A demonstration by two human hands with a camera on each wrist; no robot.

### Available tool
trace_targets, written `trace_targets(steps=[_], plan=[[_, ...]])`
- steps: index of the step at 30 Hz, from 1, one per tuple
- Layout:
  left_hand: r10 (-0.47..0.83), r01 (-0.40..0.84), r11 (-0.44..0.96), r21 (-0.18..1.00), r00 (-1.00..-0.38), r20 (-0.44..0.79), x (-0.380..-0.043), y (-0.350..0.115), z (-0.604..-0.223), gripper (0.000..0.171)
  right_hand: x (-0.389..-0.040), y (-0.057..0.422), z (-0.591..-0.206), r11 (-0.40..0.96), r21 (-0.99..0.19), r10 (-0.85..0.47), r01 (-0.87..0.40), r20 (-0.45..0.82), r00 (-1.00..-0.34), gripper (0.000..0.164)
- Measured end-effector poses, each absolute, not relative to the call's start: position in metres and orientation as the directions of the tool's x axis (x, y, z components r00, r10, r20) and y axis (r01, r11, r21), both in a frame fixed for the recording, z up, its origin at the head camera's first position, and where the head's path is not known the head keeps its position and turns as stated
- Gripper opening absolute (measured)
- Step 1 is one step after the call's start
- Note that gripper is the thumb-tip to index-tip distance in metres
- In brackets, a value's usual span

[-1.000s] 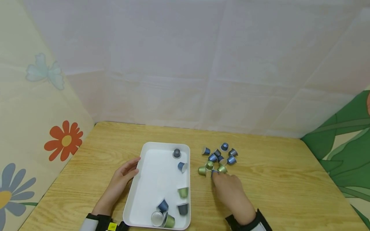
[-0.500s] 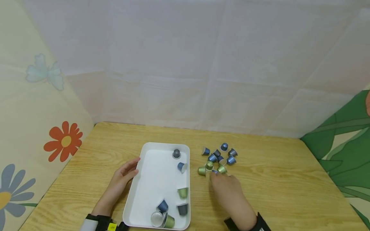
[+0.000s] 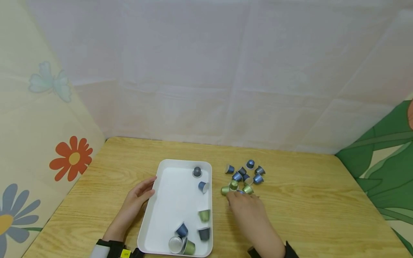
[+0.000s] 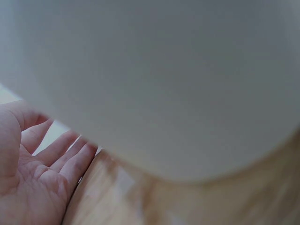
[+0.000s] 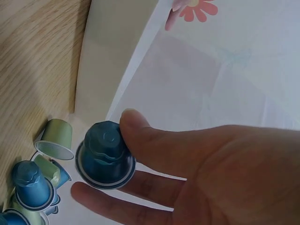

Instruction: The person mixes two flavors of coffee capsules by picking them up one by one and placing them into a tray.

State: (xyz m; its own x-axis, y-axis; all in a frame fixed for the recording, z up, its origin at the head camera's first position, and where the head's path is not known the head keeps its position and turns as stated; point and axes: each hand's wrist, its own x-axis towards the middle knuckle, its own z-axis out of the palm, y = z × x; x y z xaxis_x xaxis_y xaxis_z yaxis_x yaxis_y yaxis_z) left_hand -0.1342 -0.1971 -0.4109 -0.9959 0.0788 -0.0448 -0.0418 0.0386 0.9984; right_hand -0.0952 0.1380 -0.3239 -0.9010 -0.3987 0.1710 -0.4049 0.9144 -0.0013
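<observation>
My right hand (image 3: pixel 248 213) hovers at the near side of a loose group of coffee capsules. Between its thumb and fingers it pinches a blue coffee capsule (image 5: pixel 105 152), plain in the right wrist view and hidden under the hand from above. Close by are a green capsule (image 3: pixel 224 190) and a second green capsule (image 3: pixel 233 185). My left hand (image 3: pixel 137 196) touches the left rim of the white tray (image 3: pixel 171 204), its fingers relaxed along the edge. Underneath that rim the palm (image 4: pixel 35 183) shows in the left wrist view.
Inside the tray, several capsules lie along the right side and near end, among them a dark grey capsule (image 3: pixel 204 234) and a silver-lidded capsule (image 3: pixel 175 244). More blue capsules, one a blue capsule (image 3: pixel 250 164), sit farther back on the wooden table (image 3: pixel 316 200).
My right hand has shifted a little left, toward the tray, and now overlaps the leftmost green capsule. The left hand and the tray stay put.
</observation>
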Motion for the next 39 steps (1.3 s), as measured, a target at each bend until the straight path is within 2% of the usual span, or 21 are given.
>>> trace_targets(steps=[4,13,21,27,33,39], plan=[[0.078,-0.041,0.047,0.998,-0.996,-0.044,-0.135,-0.198,-0.411,0.050,-0.094,0.134,-0.322,0.910,-0.008,-0.406,-0.414,0.180,-0.896,0.034],[0.075,-0.052,0.044,0.998,-0.996,-0.056,-0.134,-0.199,-0.411,0.050,-0.089,0.125,-0.323,0.873,0.076,-0.481,-0.483,0.304,-0.822,0.028],[0.071,-0.049,0.050,0.998,-0.996,-0.052,-0.134,-0.198,-0.410,0.049,-0.085,0.115,-0.327,0.847,0.085,-0.519,-0.525,0.344,-0.783,0.035],[0.075,-0.044,0.051,0.998,-0.996,-0.047,-0.134,-0.198,-0.410,0.049,-0.080,0.106,-0.329,0.826,0.065,-0.550,-0.560,0.310,-0.775,0.034],[0.080,-0.052,0.038,0.998,-0.995,-0.055,-0.135,-0.198,-0.411,0.050,-0.076,0.101,-0.332,0.799,0.100,-0.588,-0.593,0.338,-0.735,0.030],[0.078,-0.058,0.030,0.998,-0.995,-0.060,-0.135,-0.197,-0.411,0.050,-0.074,0.097,-0.330,0.788,0.061,-0.610,-0.612,0.206,-0.765,0.028]])
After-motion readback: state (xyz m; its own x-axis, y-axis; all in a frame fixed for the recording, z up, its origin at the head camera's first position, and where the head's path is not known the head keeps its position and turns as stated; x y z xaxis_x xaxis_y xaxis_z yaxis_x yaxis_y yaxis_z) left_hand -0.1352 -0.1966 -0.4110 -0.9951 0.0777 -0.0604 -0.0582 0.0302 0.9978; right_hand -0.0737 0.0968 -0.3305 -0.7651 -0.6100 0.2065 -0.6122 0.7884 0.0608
